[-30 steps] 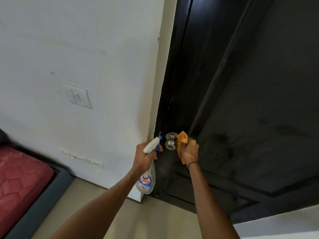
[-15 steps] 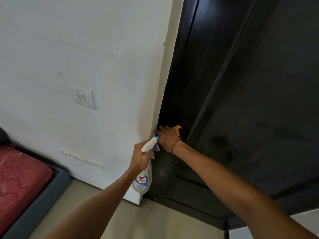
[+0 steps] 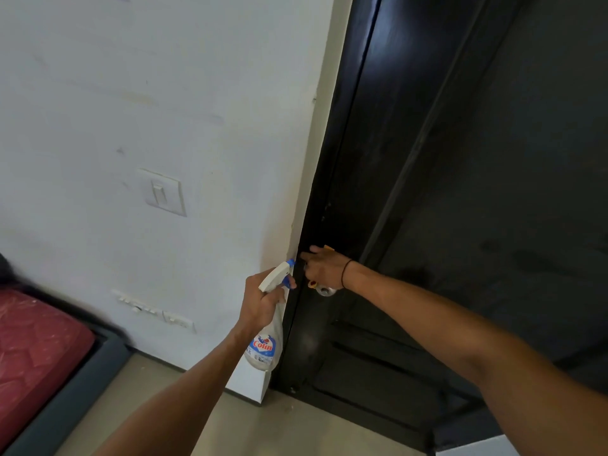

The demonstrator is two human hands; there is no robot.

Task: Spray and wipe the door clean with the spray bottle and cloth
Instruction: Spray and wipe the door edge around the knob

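Note:
A black panelled door [image 3: 493, 192] fills the right side. My right hand [image 3: 324, 266] lies against the door's left edge just above the round metal knob [image 3: 325, 291]. It holds an orange cloth [image 3: 328, 248], mostly hidden under the palm, with small bits showing above and below the hand. My left hand [image 3: 260, 299] grips the neck of a white spray bottle [image 3: 268, 337] with a blue nozzle and a Colin label. The bottle hangs upright beside the door frame, close to my right hand.
A white wall [image 3: 164, 93] with a light switch [image 3: 163, 194] stands left of the door. A red mattress [image 3: 29, 353] in a dark frame lies at the lower left. A beige floor [image 3: 230, 422] runs below.
My right hand moved with the cloth from the right of the knob, across it, to the door's left edge. My left hand and the bottle stayed nearly in place.

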